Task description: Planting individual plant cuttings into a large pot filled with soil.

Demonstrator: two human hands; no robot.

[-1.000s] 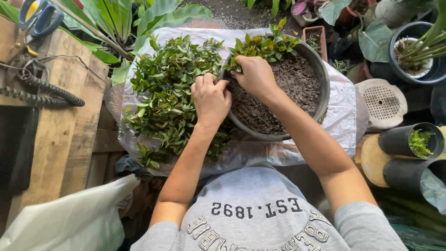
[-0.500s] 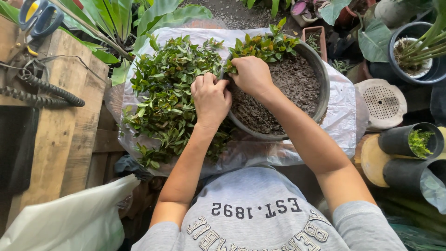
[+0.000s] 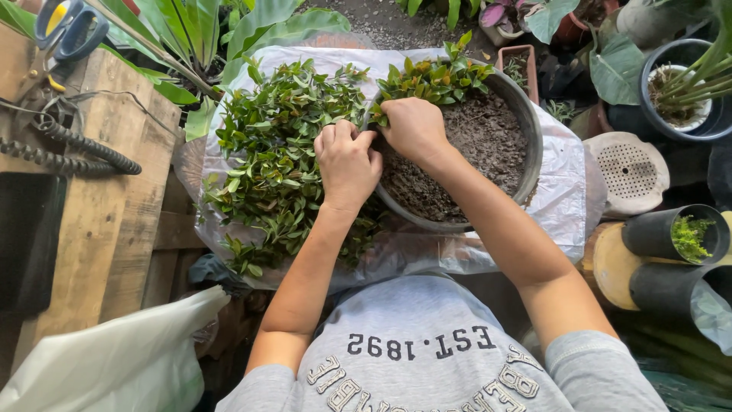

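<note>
Left hand: your left hand is curling into a loose fist at the near-left rim of the pot, knuckles up, fingers folded in; what they are closing on is hidden under the hand, so you cannot tell whether a cutting is inside.
Right hand: your right hand is pressing down at the soil's far-left edge, fingers bent and gathered around the base of a leafy sprig; the fingertips are buried out of sight among the leaves.
Hands together: they are sitting just beside each other, thumbs nearly touching over the pot rim.
Pot: the round grey pot is lying on the plastic sheet, filled with dark soil.
Planted cuttings: a row of green cuttings is standing upright along the pot's far rim, touching your right hand.
Loose cuttings: a big heap of leafy stems is spreading over the sheet to the left of the pot, under and beside your left hand.
Sheet: the clear plastic sheet is covering the surface beneath pot and heap.
Left side: a wooden bench is carrying a coiled cord and blue-handled scissors.
Right side: black tubes and other potted plants are standing well apart from your hands.
</note>
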